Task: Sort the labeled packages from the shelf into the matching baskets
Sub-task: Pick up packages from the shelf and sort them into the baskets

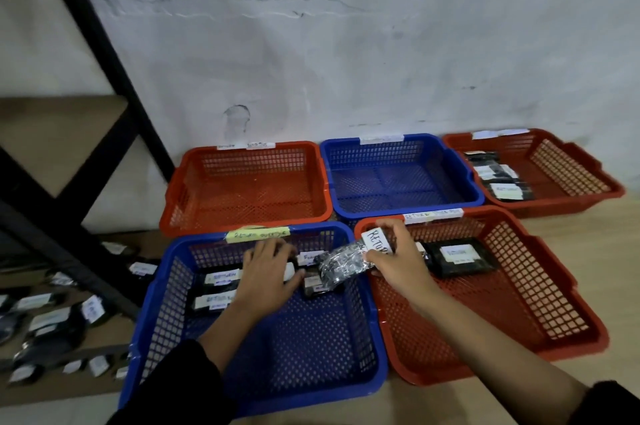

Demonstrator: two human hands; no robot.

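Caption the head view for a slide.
Right hand holds a labeled package over the near baskets while the left hand rests on packages in the blue basket.

Brightness: dim overall, flat indoor light; wall (381,43) brightest, greyish-white.
Source: not in view; seems overhead/front, soft.
Shadows: faint, diffuse; dark pocket at lower left under the shelf (52,147), packages there hard to read.
Glare: small highlights on crinkled wrap of the held package (341,263); none elsewhere.
Blur: slight motion smear on left hand (268,272) & right hand (394,258); basket labels mostly illegible.
Distortion: wide-angle, shelf post (104,53) leans, basket rims bow toward edges.
Focus: soft throughout, worst at left edge; compression noise on wall.
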